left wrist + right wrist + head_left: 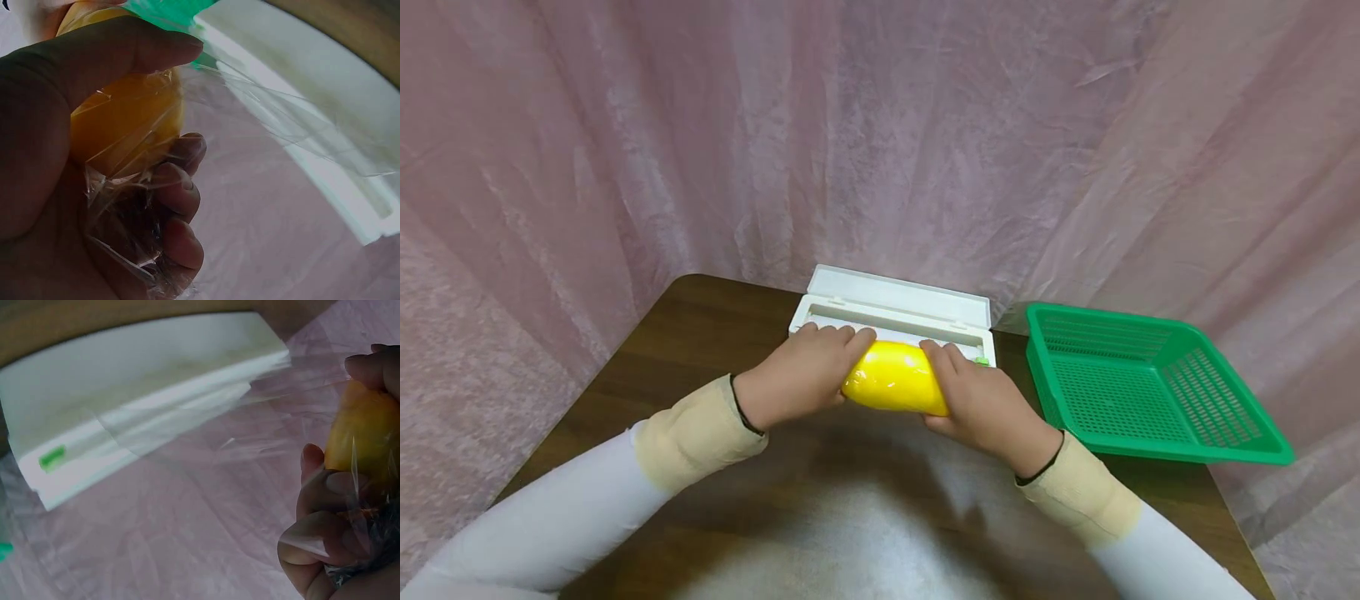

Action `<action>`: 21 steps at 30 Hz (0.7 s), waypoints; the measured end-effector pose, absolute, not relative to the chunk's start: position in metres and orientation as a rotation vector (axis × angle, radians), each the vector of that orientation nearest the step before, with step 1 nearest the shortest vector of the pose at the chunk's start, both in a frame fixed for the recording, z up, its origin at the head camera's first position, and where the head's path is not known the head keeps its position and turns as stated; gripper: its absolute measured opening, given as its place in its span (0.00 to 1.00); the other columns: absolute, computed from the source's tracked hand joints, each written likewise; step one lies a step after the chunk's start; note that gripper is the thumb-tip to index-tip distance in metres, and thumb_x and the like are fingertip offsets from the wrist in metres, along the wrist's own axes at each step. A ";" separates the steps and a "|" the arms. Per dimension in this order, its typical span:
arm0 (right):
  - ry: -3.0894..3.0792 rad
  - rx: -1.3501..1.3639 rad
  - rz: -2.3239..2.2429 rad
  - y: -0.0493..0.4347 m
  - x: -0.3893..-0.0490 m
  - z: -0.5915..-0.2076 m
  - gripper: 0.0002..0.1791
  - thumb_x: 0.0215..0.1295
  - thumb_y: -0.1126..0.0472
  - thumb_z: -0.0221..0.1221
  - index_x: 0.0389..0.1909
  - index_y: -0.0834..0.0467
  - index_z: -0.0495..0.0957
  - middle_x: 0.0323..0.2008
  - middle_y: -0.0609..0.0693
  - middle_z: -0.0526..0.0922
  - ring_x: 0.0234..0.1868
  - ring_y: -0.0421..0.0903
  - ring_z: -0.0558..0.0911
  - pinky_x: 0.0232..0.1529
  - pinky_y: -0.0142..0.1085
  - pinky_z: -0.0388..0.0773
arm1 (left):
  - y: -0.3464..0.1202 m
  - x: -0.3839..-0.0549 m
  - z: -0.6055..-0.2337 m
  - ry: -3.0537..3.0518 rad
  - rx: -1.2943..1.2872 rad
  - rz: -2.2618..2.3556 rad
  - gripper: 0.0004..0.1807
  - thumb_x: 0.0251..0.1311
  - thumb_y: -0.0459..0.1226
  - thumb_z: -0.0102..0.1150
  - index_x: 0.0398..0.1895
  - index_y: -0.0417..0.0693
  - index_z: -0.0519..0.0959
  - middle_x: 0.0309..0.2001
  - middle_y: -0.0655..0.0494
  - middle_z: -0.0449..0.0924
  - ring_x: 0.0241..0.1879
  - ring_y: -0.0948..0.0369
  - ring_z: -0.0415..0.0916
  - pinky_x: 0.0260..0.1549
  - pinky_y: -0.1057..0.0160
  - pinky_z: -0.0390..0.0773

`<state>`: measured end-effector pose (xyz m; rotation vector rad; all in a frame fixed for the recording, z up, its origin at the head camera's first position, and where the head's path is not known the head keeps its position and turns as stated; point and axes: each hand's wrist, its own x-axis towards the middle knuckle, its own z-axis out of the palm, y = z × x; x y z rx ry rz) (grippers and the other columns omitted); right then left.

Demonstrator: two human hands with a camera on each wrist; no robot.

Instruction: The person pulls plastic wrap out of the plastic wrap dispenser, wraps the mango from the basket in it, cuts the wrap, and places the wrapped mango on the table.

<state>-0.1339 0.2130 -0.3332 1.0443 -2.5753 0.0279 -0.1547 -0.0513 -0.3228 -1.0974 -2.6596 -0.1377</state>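
A smooth, yellow, oblong fruit-like thing (895, 377) is held up in front of me, with clear cling film (125, 187) around it. My left hand (812, 367) grips its left end, thumb over the top and fingers curled beneath. The right end is in the grip of my right hand (981, 400), whose fingers also press crumpled film. Just beyond the hands stands a white cling film dispenser (887, 314), its lid (898, 293) raised at the back. A thin sheet of film stretches between dispenser and yellow thing. On the dispenser's right end sits a small green slider (52, 459).
A green plastic basket (1120, 400) with slatted sides stands at the right of the brown wooden table (715, 325). Behind the table hangs a pink curtain (925, 150). Bright light reflects off the tabletop's near part.
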 end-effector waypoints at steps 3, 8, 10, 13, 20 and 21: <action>-2.593 1.057 0.051 0.212 -0.131 -0.343 0.46 0.48 0.52 0.73 0.65 0.62 0.62 0.40 0.54 0.76 0.22 0.44 0.71 0.25 0.37 0.78 | -0.052 -0.153 -0.334 -2.666 -1.114 -0.161 0.35 0.41 0.38 0.80 0.51 0.45 0.68 0.35 0.53 0.79 0.31 0.54 0.77 0.31 0.55 0.76; -2.623 1.057 0.087 0.211 -0.129 -0.360 0.45 0.48 0.51 0.73 0.65 0.61 0.63 0.43 0.53 0.78 0.24 0.44 0.75 0.26 0.37 0.78 | -0.054 -0.152 -0.352 -2.636 -1.150 -0.250 0.35 0.38 0.39 0.82 0.49 0.46 0.69 0.36 0.54 0.79 0.33 0.55 0.78 0.34 0.53 0.78; -2.629 1.048 0.085 0.210 -0.128 -0.366 0.46 0.48 0.50 0.74 0.65 0.61 0.63 0.44 0.54 0.78 0.24 0.44 0.76 0.25 0.38 0.79 | -0.054 -0.151 -0.358 -2.640 -1.152 -0.272 0.36 0.37 0.39 0.83 0.48 0.46 0.69 0.36 0.55 0.78 0.33 0.55 0.78 0.33 0.54 0.77; -2.645 1.033 0.084 0.210 -0.126 -0.373 0.47 0.46 0.49 0.76 0.65 0.61 0.64 0.43 0.54 0.78 0.23 0.44 0.76 0.25 0.38 0.79 | -0.054 -0.150 -0.365 -2.674 -1.144 -0.281 0.34 0.38 0.38 0.82 0.47 0.46 0.69 0.35 0.56 0.77 0.31 0.56 0.76 0.30 0.56 0.73; -2.657 1.027 0.111 0.210 -0.126 -0.389 0.48 0.44 0.50 0.76 0.65 0.61 0.64 0.43 0.53 0.77 0.26 0.43 0.76 0.27 0.37 0.78 | -0.053 -0.150 -0.374 -2.784 -1.133 -0.279 0.33 0.41 0.38 0.80 0.49 0.48 0.69 0.38 0.55 0.79 0.35 0.56 0.77 0.32 0.57 0.71; -2.662 1.026 0.111 0.210 -0.127 -0.391 0.48 0.44 0.50 0.76 0.65 0.61 0.64 0.43 0.53 0.77 0.27 0.43 0.76 0.27 0.37 0.78 | -0.053 -0.150 -0.375 -2.791 -1.131 -0.273 0.33 0.41 0.38 0.79 0.49 0.48 0.69 0.38 0.55 0.79 0.36 0.56 0.77 0.32 0.57 0.72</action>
